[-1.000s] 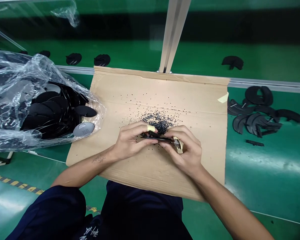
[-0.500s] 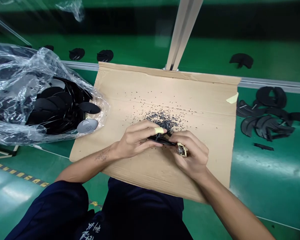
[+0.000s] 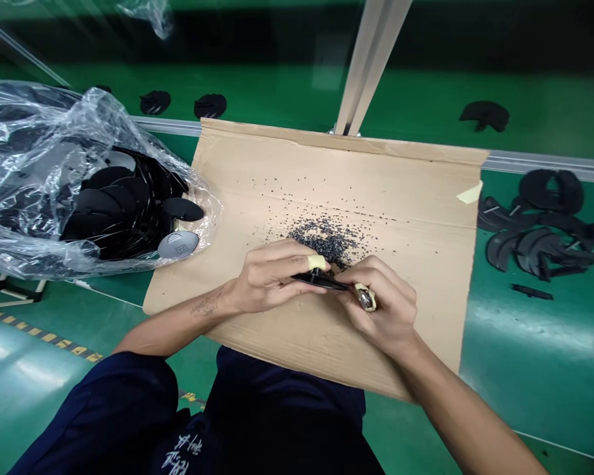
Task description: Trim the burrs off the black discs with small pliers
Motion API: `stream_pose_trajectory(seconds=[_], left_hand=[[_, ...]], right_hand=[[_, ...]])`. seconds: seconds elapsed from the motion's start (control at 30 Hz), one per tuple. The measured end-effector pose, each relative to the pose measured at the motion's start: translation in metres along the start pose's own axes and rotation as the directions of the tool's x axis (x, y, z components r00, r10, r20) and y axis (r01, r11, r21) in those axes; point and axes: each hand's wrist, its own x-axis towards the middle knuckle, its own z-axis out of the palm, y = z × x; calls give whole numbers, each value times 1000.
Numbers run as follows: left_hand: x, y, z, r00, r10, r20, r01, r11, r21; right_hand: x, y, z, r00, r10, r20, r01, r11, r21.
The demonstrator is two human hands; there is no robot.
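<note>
Above the cardboard, my left hand (image 3: 272, 277) pinches a thin black oval plate (image 3: 319, 281) between thumb and fingers, and the plate is seen nearly edge-on. Yellow tape wraps one of its fingers. My right hand (image 3: 383, 300) is closed round a small tool (image 3: 365, 298) with a cream-coloured covering and a shiny metal end. Its fingertips are at the plate's right end. The tool's far end is hidden by the fingers, so I cannot tell its kind. Behind both hands lies a pile of small black bits (image 3: 329, 241), thinning out toward its edges.
The cardboard sheet (image 3: 257, 155) covers the work surface. At the left, a clear plastic bag (image 3: 34, 165) holds many black discs, with a grey oval disc (image 3: 178, 245) at its mouth. Black curved parts (image 3: 534, 247) lie at the right. A metal post (image 3: 373, 66) rises behind.
The view has shifted slightly, so the surroundings sit a little to the right. The tool in my right hand has turned slightly; both hands keep their hold.
</note>
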Motion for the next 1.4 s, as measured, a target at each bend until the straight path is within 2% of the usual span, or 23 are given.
stream_pose_trajectory(seconds=[0.1, 0.23, 0.37, 0.47, 0.53, 0.6, 0.7, 0.8, 1.1, 1.3, 1.4], left_hand=[[0, 0, 0, 1000, -7, -12, 8, 1000, 14], [1, 1, 0, 998, -44, 40, 47, 997, -58], [1, 3, 0, 984, -145, 101, 158, 979, -130], [0, 2, -2, 973, -228, 46, 232, 967, -108], [0, -1, -5, 973, -232, 11, 232, 969, -85], [0, -3, -6, 977, -212, 9, 212, 974, -79], [-1, -5, -5, 980, -196, 41, 199, 976, -92], [-3, -5, -3, 981, -184, 64, 189, 977, -102], [-6, -4, -2, 977, -199, 77, 207, 970, -124], [-7, -3, 3, 982, -179, 53, 185, 971, -151], [-6, -3, 5, 983, -163, 82, 175, 972, -159]], right_hand=[[0, -1, 1, 1000, 13, 8, -13, 1000, 25], [2, -2, 1, 999, 49, -19, -47, 996, 79], [7, -4, -1, 992, 123, -1, -122, 984, 127], [10, -3, -6, 981, 191, 48, -194, 976, 96], [11, 0, -9, 976, 210, 52, -211, 977, 14], [10, 5, -11, 985, 161, 65, -153, 982, -108], [7, 13, -11, 989, 46, 143, -3, 958, -288], [3, 17, -9, 979, 5, 202, 76, 917, -391], [2, 14, -9, 980, -17, 199, 107, 886, -451], [4, 7, -9, 976, -65, 208, 176, 795, -581], [2, 6, -8, 975, -15, 224, 128, 856, -501]])
